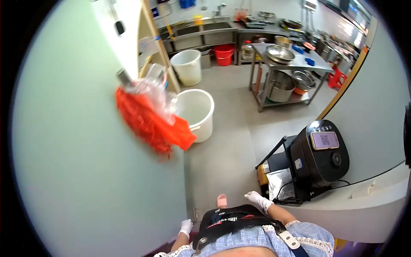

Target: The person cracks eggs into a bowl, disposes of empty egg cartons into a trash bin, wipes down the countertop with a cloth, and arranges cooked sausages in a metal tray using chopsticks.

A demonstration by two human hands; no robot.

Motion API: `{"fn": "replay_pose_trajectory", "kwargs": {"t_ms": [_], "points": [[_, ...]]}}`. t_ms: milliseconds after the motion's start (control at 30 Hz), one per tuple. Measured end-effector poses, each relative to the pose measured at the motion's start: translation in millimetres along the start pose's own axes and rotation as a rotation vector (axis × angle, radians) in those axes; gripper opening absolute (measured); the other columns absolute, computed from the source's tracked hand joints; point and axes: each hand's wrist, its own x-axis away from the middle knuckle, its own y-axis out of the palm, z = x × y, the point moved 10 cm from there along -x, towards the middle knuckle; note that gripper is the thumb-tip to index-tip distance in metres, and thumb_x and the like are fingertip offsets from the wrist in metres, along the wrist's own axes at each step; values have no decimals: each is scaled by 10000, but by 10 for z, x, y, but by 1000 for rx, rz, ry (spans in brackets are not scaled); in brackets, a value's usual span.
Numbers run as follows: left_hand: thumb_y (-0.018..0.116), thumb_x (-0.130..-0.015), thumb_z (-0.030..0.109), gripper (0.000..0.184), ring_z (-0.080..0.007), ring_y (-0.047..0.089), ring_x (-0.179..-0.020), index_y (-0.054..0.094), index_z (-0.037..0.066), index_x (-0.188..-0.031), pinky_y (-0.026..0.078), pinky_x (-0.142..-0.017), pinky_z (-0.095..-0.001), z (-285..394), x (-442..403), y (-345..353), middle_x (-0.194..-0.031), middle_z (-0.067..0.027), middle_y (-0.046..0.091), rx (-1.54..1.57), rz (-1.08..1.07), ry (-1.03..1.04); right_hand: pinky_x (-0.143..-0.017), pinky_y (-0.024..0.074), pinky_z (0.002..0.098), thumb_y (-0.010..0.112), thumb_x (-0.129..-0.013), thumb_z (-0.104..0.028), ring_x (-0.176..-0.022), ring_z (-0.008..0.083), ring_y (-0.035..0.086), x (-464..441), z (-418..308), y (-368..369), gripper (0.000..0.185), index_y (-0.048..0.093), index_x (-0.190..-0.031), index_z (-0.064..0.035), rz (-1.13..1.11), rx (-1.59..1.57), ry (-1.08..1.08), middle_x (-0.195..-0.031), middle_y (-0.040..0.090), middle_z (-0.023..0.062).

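My left hand (186, 227), in a white glove, hangs low at my side near the pale green partition (102, 201). Its fingers look curled in, and nothing shows in them. My right hand (258, 200), gloved in white too, is held out in front of my body at the right. The fingers are loosely drawn together with no object visible. Closest to it is a black rack (295, 199) bearing a silver foil bag (280, 184) and a black cooker (319, 158). A phone (324, 140) showing a QR code lies on the cooker's lid.
Orange-red and clear plastic bags (150, 120) hang from the partition's edge. Two white bins (205, 107) and a red bucket (224, 55) stand on the floor (222, 158). Farther in are a steel table (295, 63) with bowls and pots, and sinks (188, 42) along the wall.
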Motion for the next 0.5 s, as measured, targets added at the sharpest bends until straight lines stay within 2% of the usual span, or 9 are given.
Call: {"fn": "replay_pose_trajectory", "kwargs": {"t_ms": [67, 100, 167, 200, 333, 367, 400, 433, 500], "points": [[503, -874, 178, 234, -193, 570, -643, 607, 1, -987, 466, -567, -333, 965, -94, 187, -786, -87, 624, -81, -38, 185, -958, 396, 358, 547, -859, -376, -1113, 306, 538, -183, -112, -348, 480, 579, -1150, 5, 41, -56, 86, -1163, 585, 184], [503, -874, 178, 234, -193, 570, -643, 607, 1, -987, 466, -567, -333, 1269, -268, 313, -786, -87, 624, -113, -55, 193, -942, 409, 361, 533, -861, -359, -1089, 309, 554, -277, -126, -492, 453, 594, -1125, 5, 92, -138, 110, -1128, 600, 191], [525, -837, 178, 203, -125, 545, -596, 655, 22, -841, 420, -541, -286, 1958, -772, 712, -661, -25, 587, -265, -110, 457, -935, 413, 364, 522, -861, -344, -1075, 312, 561, -344, -215, -736, 440, 601, -1110, 10, 141, -165, 151, -1110, 606, 197], [534, -830, 222, 239, -138, 572, -702, 657, 18, -856, 438, -627, -298, 2254, -636, 934, -731, -52, 635, -241, -169, 380, -927, 418, 366, 510, -860, -330, -1061, 316, 569, -423, -276, -886, 427, 607, -1095, 14, 175, -168, 171, -1092, 611, 204], [517, -826, 300, 331, -256, 631, -877, 661, 31, -956, 465, -793, -357, 3271, -879, 1848, -919, -143, 672, -529, -271, 525, -954, 401, 373, 495, -838, -399, -1102, 316, 544, -766, -409, -946, 507, 580, -1151, -9, -58, 98, 137, -1148, 582, 206], [508, -824, 320, 355, -294, 616, -967, 664, 47, -989, 459, -842, -358, 3438, -931, 2047, -980, -151, 664, -575, -303, 541, -954, 401, 373, 495, -838, -399, -1102, 316, 544, -898, -419, -1021, 507, 580, -1151, -9, -55, 87, 145, -1148, 582, 206], [508, -824, 320, 355, -294, 616, -967, 664, 47, -989, 459, -842, -358, 3568, -967, 2172, -980, -151, 664, -587, -306, 542, -973, 386, 379, 494, -835, -422, -1130, 307, 525, -1045, -419, -1032, 519, 572, -1173, -35, -130, 152, 173, -1186, 565, 186], [504, -825, 343, 390, -299, 606, -991, 652, 35, -1013, 452, -854, -353, 3771, -802, 2307, -1009, -170, 651, -759, -342, 554, -993, 372, 386, 493, -831, -444, -1157, 297, 507, -1196, -454, -1086, 532, 564, -1194, -61, -203, 215, 195, -1224, 547, 165], [500, -827, 386, 469, -311, 577, -1049, 616, 4, -1073, 434, -882, -346, 4167, -700, 2611, -1084, -211, 612, -1015, -428, 581, -920, 427, 387, 546, -794, -398, -1071, 309, 563, -1620, -665, -1560, 464, 624, -1093, -51, -232, 277, 135, -1129, 600, 166]]}}
